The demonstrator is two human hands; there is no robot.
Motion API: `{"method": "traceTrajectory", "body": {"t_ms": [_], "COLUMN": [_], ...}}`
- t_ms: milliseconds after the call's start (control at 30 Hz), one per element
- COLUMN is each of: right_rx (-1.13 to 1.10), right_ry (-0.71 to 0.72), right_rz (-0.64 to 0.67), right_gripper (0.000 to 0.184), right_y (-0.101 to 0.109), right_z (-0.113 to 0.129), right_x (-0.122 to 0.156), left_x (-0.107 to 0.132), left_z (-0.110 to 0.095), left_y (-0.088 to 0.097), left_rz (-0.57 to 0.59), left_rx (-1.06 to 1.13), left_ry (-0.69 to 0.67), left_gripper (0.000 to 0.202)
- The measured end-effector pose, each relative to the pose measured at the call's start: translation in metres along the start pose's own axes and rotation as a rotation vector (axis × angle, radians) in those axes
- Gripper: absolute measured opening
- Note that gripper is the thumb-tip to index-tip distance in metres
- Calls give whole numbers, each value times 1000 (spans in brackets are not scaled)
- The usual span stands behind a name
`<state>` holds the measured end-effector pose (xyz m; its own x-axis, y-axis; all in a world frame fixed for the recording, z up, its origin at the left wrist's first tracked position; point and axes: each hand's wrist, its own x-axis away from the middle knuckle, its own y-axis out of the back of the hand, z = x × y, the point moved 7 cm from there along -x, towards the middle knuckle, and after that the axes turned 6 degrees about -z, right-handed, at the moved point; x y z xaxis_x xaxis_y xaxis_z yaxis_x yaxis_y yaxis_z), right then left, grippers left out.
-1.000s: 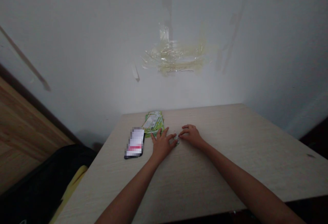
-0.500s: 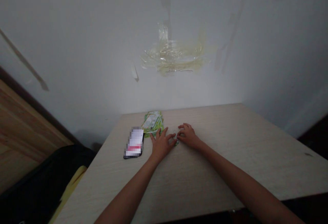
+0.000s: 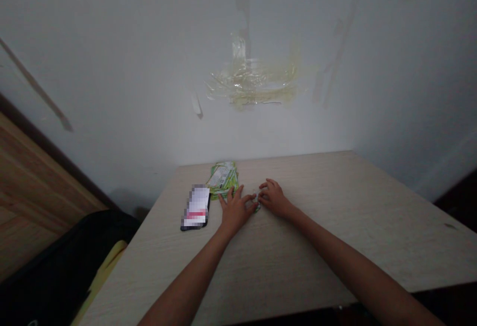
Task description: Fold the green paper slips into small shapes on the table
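A small shiny greenish piece (image 3: pixel 258 207) lies low between my two hands over the table; its kind is too small and dim to make out. My left hand (image 3: pixel 235 211) has its thumb and index finger pinched at the left side of this piece, its other fingers spread toward the green packets. My right hand (image 3: pixel 275 199) faces it with fingers curled and thumb drawn in at the piece's right side; what its fingertips hold is hidden. Just beyond my left fingers, a loose pile of flat green-and-white packets (image 3: pixel 223 176) rests on the table.
A phone (image 3: pixel 196 207) with a lit, blurred screen lies left of my left hand. The pale wooden table (image 3: pixel 316 246) meets a wall (image 3: pixel 149 67) with peeling clear tape (image 3: pixel 257 82). Dark and yellow cloth (image 3: pixel 104 266) sits past the left edge, beside a wooden panel (image 3: pixel 30 187).
The view has shifted very slightly. Both hands stay in nearly the same place and pose around the small piece; the packets and phone have not moved.
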<state>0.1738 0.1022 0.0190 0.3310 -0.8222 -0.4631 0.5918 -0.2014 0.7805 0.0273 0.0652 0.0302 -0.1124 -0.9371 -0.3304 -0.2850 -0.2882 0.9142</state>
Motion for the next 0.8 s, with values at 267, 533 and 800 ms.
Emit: {"method": "traceTrajectory", "body": {"t_ms": [267, 533, 800], "right_rx": [24, 3, -29], "right_ry": [18, 29, 63], "right_rz": [14, 2, 18], "right_gripper": [14, 12, 14], "right_y": [2, 3, 1], "right_z": [4, 6, 7], "right_x": [0, 2, 7], "left_x": [1, 2, 2], "left_z": [-2, -2, 0], "left_y": [2, 2, 1], "left_rz": [-2, -22, -31], "left_rx": [-15, -28, -26], "left_ry": [14, 24, 20], "left_gripper": [37, 37, 38]}}
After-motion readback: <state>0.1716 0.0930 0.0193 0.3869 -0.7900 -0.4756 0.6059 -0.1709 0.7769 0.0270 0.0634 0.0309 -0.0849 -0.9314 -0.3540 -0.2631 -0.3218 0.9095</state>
